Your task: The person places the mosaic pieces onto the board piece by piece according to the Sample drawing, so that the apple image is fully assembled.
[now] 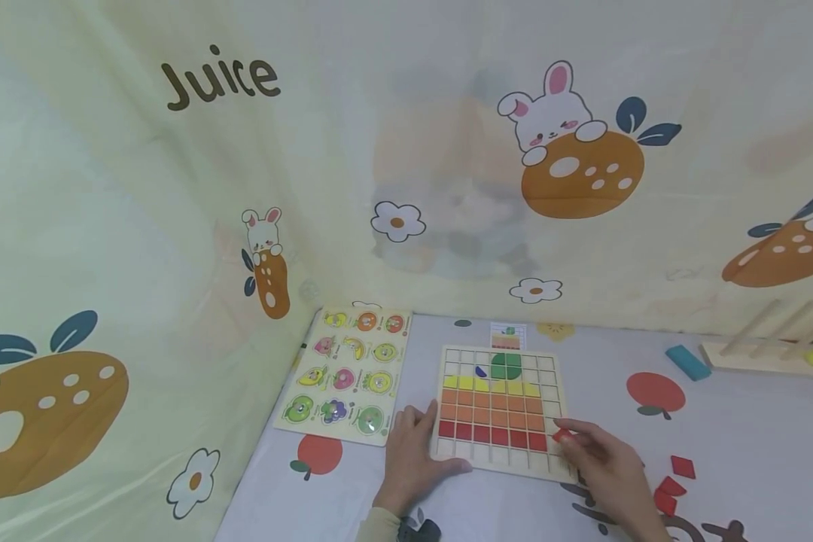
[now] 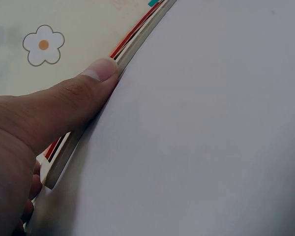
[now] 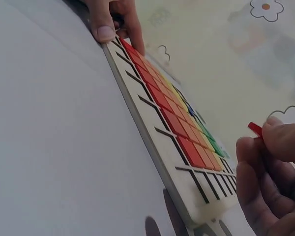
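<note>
A wooden grid board [image 1: 497, 455] lies on the table, with rows of red, orange and yellow tiles and a green and blue figure near its top. My left hand [image 1: 413, 455] grips its near left corner, thumb along the near edge and fingers at the left side. In the left wrist view the thumb [image 2: 83, 86] presses the edge; the other fingers are mostly hidden. Between thumb and fingertips, my right hand [image 1: 606, 463] pinches a small red tile [image 3: 254, 129], just above the board's right side by the end of the red row.
Several loose red tiles [image 1: 683, 467] lie right of my right hand. A fruit puzzle board [image 1: 287, 423] lies left of the grid. Behind the grid is a picture card [image 1: 508, 336]. Back right are a teal block [image 1: 687, 363] and a wooden peg stand [image 1: 738, 358].
</note>
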### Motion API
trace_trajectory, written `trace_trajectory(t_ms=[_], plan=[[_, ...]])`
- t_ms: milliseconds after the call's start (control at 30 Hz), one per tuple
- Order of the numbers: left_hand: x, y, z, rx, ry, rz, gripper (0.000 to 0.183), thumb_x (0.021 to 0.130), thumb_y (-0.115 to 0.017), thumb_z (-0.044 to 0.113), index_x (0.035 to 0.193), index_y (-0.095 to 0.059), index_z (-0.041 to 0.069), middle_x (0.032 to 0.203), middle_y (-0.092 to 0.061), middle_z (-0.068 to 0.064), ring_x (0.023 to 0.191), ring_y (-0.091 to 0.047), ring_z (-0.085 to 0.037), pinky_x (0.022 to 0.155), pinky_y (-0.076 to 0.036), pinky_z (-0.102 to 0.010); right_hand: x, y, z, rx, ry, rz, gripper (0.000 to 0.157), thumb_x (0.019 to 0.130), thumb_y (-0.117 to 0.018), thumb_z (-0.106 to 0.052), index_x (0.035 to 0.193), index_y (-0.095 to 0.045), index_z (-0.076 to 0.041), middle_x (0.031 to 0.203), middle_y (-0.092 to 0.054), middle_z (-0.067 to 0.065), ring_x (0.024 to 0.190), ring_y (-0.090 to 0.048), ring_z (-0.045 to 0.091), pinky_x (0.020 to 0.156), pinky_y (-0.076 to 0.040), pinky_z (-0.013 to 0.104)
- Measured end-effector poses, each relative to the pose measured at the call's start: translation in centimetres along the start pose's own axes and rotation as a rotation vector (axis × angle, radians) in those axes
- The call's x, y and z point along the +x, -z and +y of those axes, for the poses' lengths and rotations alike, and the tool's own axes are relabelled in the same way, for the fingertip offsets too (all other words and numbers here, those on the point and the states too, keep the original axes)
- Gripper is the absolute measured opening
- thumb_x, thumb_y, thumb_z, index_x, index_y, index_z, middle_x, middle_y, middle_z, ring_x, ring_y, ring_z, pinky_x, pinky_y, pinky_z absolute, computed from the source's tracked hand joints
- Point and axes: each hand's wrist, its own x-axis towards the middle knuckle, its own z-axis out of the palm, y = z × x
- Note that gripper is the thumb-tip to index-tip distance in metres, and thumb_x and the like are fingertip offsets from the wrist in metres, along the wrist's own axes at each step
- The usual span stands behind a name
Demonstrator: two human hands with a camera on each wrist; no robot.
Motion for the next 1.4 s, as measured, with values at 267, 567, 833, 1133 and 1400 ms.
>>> trace_trajectory(t_ms=[267, 567, 833, 1133, 1400], plan=[[-0.1, 0.2, 0.1, 0.005, 0.004, 0.003, 0.12, 0.063, -0.091, 0.073, 0.162, -0.047, 0.021, 0.1, -0.04, 0.01, 0.094, -0.034, -0.005, 0.077, -0.032, -0.027, 0.3, -1.6, -0.9, 0.081, 0.004, 0.005, 0.057, 0.091, -0.086, -0.036, 0.138, -0.068, -0.009, 0.112, -0.079, 0.014, 0.101, -0.077, 0.027, 0.079, -0.057, 0.017], [0.0, 0.7, -0.1, -0.004, 0.004, -0.065, 0.116, 0.067, -0.093, 0.066, 0.163, -0.044, 0.023, 0.103, -0.041, 0.01, 0.096, -0.035, -0.006, 0.078, -0.035, -0.028, 0.9, -5.1, -2.9, 0.144, 0.105, -0.039, 0.044, 0.085, -0.091, -0.026, 0.124, -0.076, -0.013, 0.103, -0.079, 0.007, 0.088, -0.071, 0.015, 0.077, -0.055, 0.018], [0.7, 2.1, -1.1, -0.092, -0.061, -0.205, 0.099, 0.078, -0.093, 0.038, 0.162, -0.045, 0.019, 0.11, -0.043, 0.011, 0.103, -0.038, -0.006, 0.089, -0.044, -0.028, 1.3, -8.5, -4.3, 0.043, 0.313, -0.036, 0.037, 0.073, -0.098, -0.024, 0.106, -0.081, -0.023, 0.087, -0.068, -0.008, 0.077, -0.055, 0.01, 0.07, -0.045, 0.023], [0.8, 2.7, -1.6, -0.154, -0.076, -0.251, 0.09, 0.082, -0.087, 0.014, 0.162, -0.046, 0.017, 0.109, -0.044, 0.011, 0.106, -0.038, -0.007, 0.096, -0.044, -0.03, 1.0, -11.7, -5.2, -0.191, 0.415, -0.038, 0.037, 0.067, -0.101, -0.028, 0.098, -0.08, -0.032, 0.087, -0.062, -0.014, 0.079, -0.049, 0.006, 0.07, -0.042, 0.024], [0.9, 3.0, -1.7, -0.162, -0.086, -0.271, 0.089, 0.081, -0.084, 0.005, 0.161, -0.046, 0.017, 0.112, -0.046, 0.011, 0.109, -0.039, -0.008, 0.103, -0.045, -0.033, 1.3, -12.8, -5.4, -0.299, 0.447, -0.05, 0.038, 0.066, -0.101, -0.034, 0.097, -0.08, -0.033, 0.087, -0.06, -0.016, 0.08, -0.05, 0.005, 0.073, -0.045, 0.026]])
